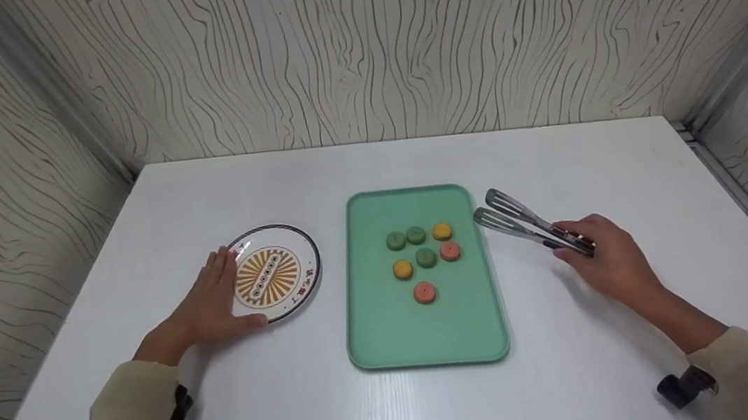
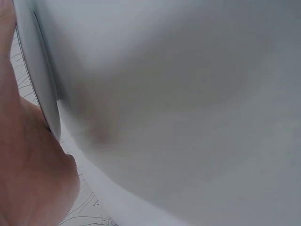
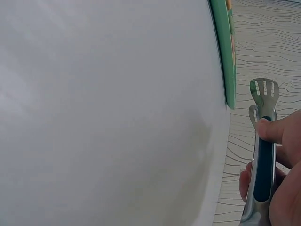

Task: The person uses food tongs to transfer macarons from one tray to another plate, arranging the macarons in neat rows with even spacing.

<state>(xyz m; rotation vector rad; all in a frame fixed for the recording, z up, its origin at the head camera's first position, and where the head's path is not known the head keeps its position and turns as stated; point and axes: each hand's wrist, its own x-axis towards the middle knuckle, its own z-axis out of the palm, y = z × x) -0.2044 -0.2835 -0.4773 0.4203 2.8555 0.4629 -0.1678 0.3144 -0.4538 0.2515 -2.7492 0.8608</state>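
On the left side of the table, my left hand [image 1: 212, 304] rests against a white patterned plate [image 1: 267, 277], fingers straight along its left rim and thumb at its near edge. The left wrist view shows the plate's side [image 2: 40, 75] beside the hand. My right hand [image 1: 610, 259] grips metal tongs [image 1: 527, 229] with dark handle inlays, their two slotted heads apart and pointing left towards the tray. Nothing is between the heads. Green, yellow and pink macarons [image 1: 426, 257] lie in a loose group on a green tray [image 1: 424, 338] between the hands.
The tray and plate stand on a white table [image 1: 284, 410]. A wood-patterned wall [image 1: 356, 50] closes the back, with similar panels at both sides. In the right wrist view the tray's edge [image 3: 227, 70] shows beyond the tongs.
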